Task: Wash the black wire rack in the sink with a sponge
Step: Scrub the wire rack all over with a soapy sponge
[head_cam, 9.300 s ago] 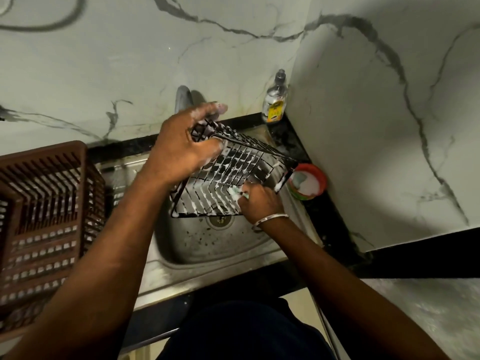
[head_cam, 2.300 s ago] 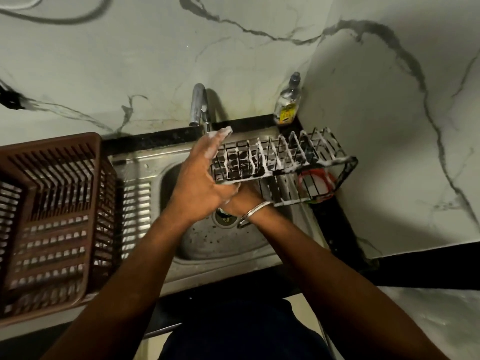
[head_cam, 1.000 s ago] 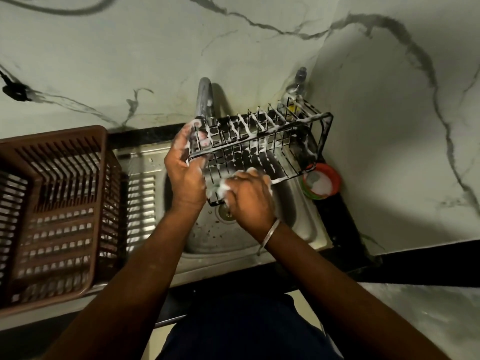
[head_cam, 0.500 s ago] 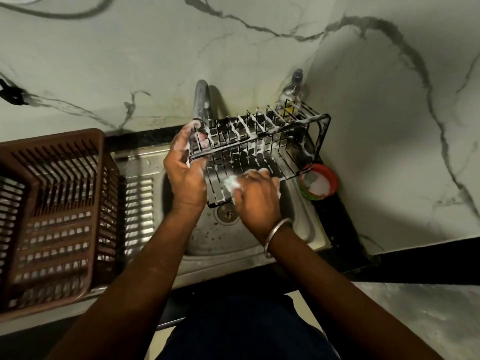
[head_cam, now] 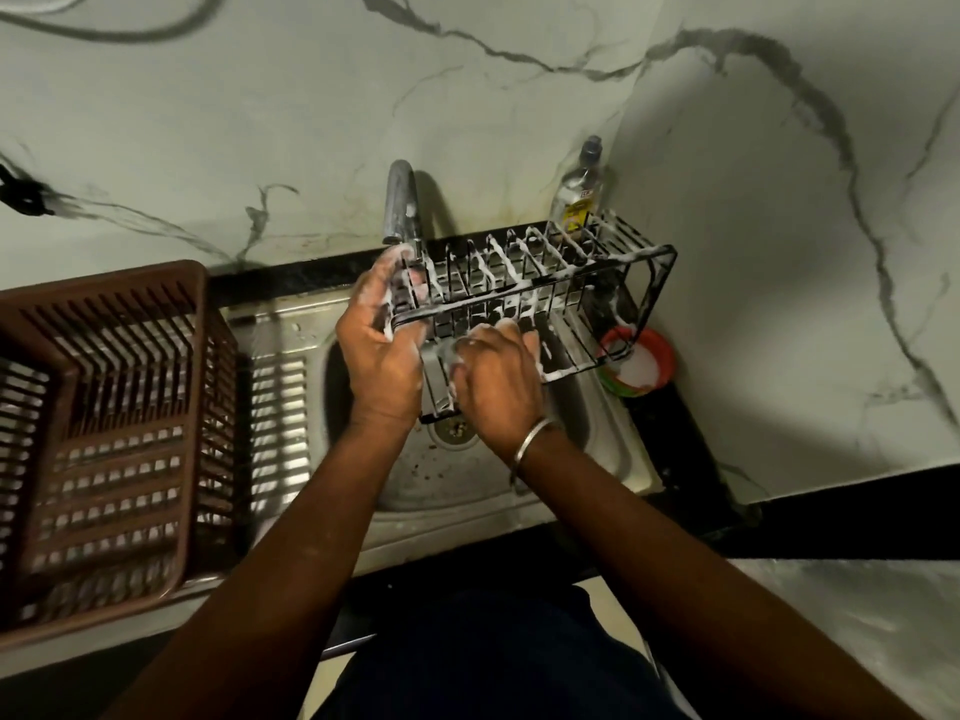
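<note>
I have the black wire rack [head_cam: 524, 298] held up above the sink [head_cam: 587, 433], not resting in the basin, so that suds drip straight down toward the drain [head_cam: 451, 431]. My left hand [head_cam: 382, 350] grips the rack's left end, fingers [head_cam: 387, 275] curled shut around the end wires, with the thumb side toward me; I judge that this hold is there to steady the frame against the scrubbing push from the other side. My right hand [head_cam: 498, 387] sits at the rack's near lower edge, closed over something pale and foamy that I take to be the sponge [head_cam: 457, 356]. Most of it is hidden by my knuckles, so I cannot tell its shape or colour.

The rack is tilted with its dividers pointing up and away, so the near face and floor wires are open to my right hand. White foam coats most of the upper wires and the far right end, which suggests the soaping is well along. The tap [head_cam: 401, 210] stands just behind the left end of the rack, and I see no water running.

A soap dish [head_cam: 641, 366] sits on the table at the sink's right, partly behind the rack's lower corner, close enough for reloading. A bottle [head_cam: 577, 192] stands in the corner, and a brown basket [head_cam: 104, 433] waits on the left drainboard.
</note>
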